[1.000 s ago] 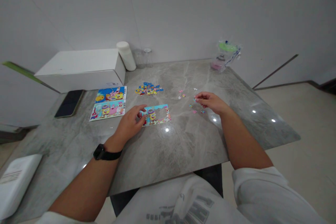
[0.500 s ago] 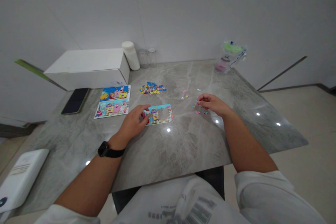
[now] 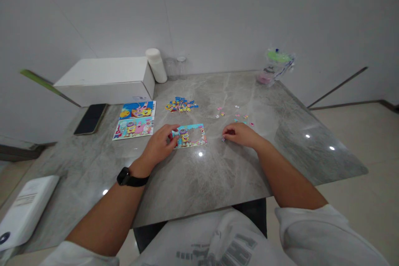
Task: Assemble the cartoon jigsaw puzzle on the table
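Note:
A partly assembled jigsaw puzzle [image 3: 185, 137] lies flat on the table, a hole showing right of its middle. My left hand [image 3: 159, 144] grips its left end between thumb and fingers, covering that edge. Just right of the puzzle, my right hand [image 3: 242, 134] pinches a small puzzle piece [image 3: 223, 139] low over the tabletop. Several loose pieces [image 3: 237, 115] are scattered beyond the right hand. A heap of mostly blue and yellow pieces [image 3: 181, 104] sits behind the puzzle. To the left lies a reference picture sheet [image 3: 134, 128] with two cartoon scenes.
At the back left is a white box [image 3: 102, 77], with a white bottle [image 3: 156, 66] and two clear glasses [image 3: 181, 68] beside it. A phone [image 3: 90, 119] and a white device [image 3: 26, 212] lie left. A plastic bag [image 3: 274, 68] stands back right.
My right hand has moved left and nearer to me, away from the loose pieces, with a piece in its fingertips. My left hand stays at the puzzle's left end.

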Tool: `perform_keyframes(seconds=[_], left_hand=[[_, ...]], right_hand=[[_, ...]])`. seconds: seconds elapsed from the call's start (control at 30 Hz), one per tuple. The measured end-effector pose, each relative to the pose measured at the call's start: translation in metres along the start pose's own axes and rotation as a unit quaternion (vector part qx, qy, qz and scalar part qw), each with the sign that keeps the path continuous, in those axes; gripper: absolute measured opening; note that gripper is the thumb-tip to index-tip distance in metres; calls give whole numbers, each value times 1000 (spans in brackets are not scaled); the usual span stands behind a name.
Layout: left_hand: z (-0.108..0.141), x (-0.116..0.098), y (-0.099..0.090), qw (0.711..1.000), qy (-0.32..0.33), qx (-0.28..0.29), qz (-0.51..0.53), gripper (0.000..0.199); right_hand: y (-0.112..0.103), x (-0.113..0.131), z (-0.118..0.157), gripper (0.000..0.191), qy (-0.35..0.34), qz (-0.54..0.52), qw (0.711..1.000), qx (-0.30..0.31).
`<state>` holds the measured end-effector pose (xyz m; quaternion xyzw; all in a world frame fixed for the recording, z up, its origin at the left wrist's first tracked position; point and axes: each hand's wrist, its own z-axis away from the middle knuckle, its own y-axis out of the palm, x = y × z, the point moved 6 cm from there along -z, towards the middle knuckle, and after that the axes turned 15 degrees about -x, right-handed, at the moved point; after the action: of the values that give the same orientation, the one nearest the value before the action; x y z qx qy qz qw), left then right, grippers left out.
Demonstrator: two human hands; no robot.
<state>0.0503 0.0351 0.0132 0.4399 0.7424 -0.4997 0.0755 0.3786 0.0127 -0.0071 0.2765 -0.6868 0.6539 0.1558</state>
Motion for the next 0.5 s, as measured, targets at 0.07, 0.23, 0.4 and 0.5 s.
perform_keyframes(seconds=[0.07,0.23,0.4,0.5], left_hand=[[1,0,1,1000,2,2,1,38],[2,3,3,1000,3,7,-3,39],[2,3,4,1000,7,5,2,39],[3,4,5,1000,9,6,2,38]], right_hand=[[5,4,-1,11,-13,33,999,-12],[10,10,-6,11,-31,75,996,-46],[12,11,-9,12,-39,98,992,-68],[14,12,-9,12,-37,108,991,-73]])
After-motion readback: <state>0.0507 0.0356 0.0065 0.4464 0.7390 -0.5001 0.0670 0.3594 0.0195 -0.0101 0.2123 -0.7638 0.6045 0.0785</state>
